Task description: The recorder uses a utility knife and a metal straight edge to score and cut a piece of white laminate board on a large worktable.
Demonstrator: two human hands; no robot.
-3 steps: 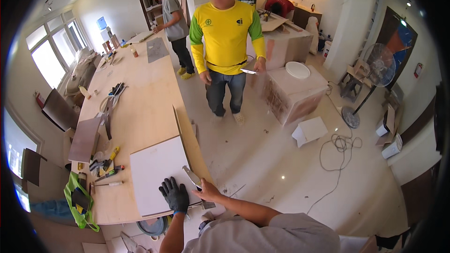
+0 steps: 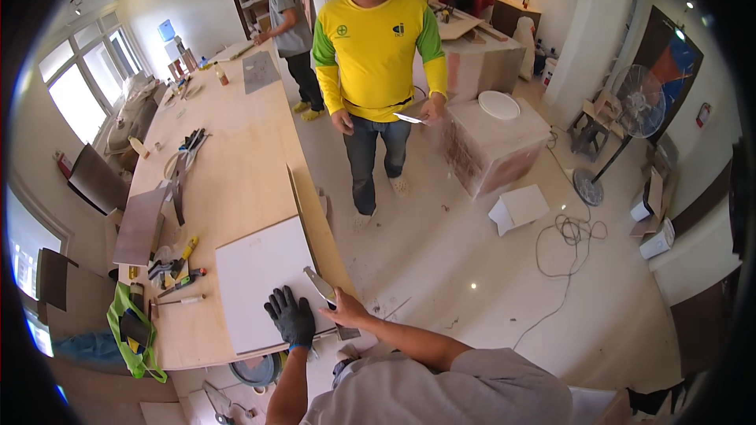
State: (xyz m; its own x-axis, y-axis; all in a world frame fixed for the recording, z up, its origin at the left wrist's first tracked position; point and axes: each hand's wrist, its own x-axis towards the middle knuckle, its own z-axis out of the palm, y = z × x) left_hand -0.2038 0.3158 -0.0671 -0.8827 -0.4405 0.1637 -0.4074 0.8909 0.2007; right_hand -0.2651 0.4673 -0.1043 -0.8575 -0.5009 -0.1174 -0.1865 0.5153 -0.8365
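A white panel [image 2: 264,267] lies on the near end of the long plywood-topped table [image 2: 228,165]. My left hand [image 2: 290,318], in a dark work glove, presses flat on it with the fingers apart. Bare of any glove, my right hand [image 2: 346,311] is closed around a silver knife-like tool [image 2: 319,283]; its exact kind is hard to make out. The tool lies over the panel's right edge, with its far end pointing away from me. A narrow plywood strip [image 2: 311,224] runs along that side, beyond the panel.
Clamps [image 2: 175,267], a screwdriver [image 2: 179,300] and a green bag [image 2: 130,334] are to the left. A person in a yellow shirt [image 2: 378,55] stands beyond the table's right side, holding a pale blade-like item. A loose cable [image 2: 579,236] lies on the floor near a standing fan [image 2: 638,106].
The person in yellow has stepped closer. My view has shifted slightly; my left hand stays on the panel and my right hand keeps its hold on the tool.
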